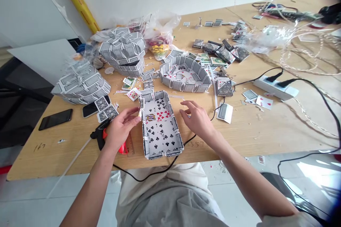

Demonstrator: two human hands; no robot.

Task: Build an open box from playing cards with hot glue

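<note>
In front of me on the table lies a long tray-like box [163,127] built of playing cards, club and heart faces showing inside, grey-patterned card backs round its walls. At its upper left wall, my left hand [123,125] pinches a small folded playing card [142,105] between thumb and fingers. My right hand [196,117] hovers to the right of the box, apart from it, fingers loosely curved and holding nothing. A black glue gun [101,135] with a white glue stick lies beside my left wrist, partly hidden.
Heart-shaped card box [186,84] stands behind, with two lidded card boxes [122,49] [81,83] at the left. Card packs [225,54], a power strip [275,87] and a phone [55,119] lie around. A black cable [149,175] runs along the front edge.
</note>
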